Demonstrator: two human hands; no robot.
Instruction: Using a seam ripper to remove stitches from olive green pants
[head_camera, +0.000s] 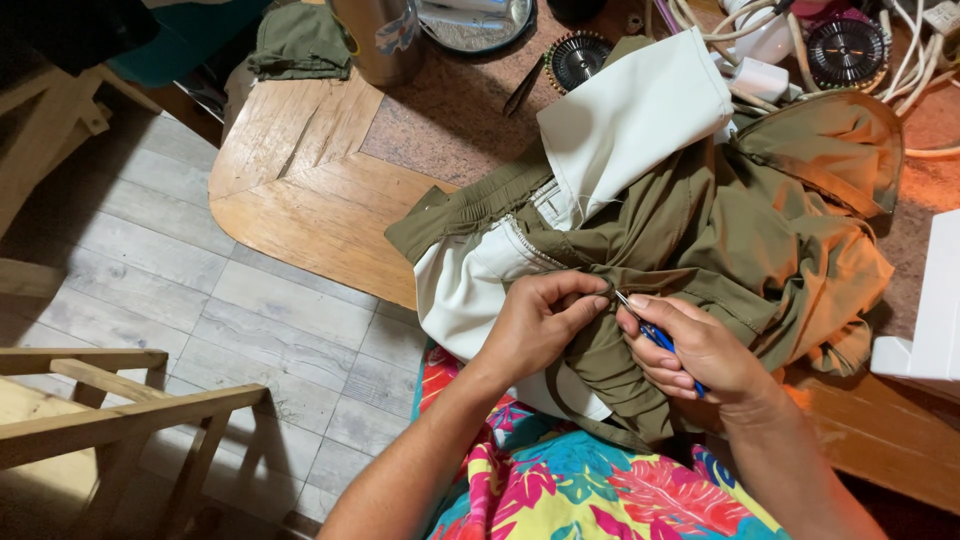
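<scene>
Fingers of the right hand (700, 350) pressed together around a small blue-handled tool (655, 338), the grip a pinch near its metal tip. Long axis of the tool on a diagonal, tip toward the upper left at frame centre, blue handle running down and to the right through the fist and poking out just below the knuckles. Tip right at the fold of the olive garment (720, 230), just beside the left thumb. Left hand (545, 320) closed too, thumb and forefinger pinching a bunched seam of the same olive cloth, touching or nearly touching the tool's point; exact contact too small to tell. Garment heaped above and to the right of both hands, spilling from the wooden worktop (300, 180) down toward the lap, with white lining (630, 120) turned outward at upper centre and a zipper (530, 245) slanting just above the left hand. Below, at bottom centre, bright floral fabric (580, 490) over the lap. Farther out: dark round spools (578, 58) and pale cables (900, 40) along the top edge, a metal cup (375, 40) at upper centre-left, grey plank floor (200, 290) on the left, wooden chair frame (120, 400) at lower left.
</scene>
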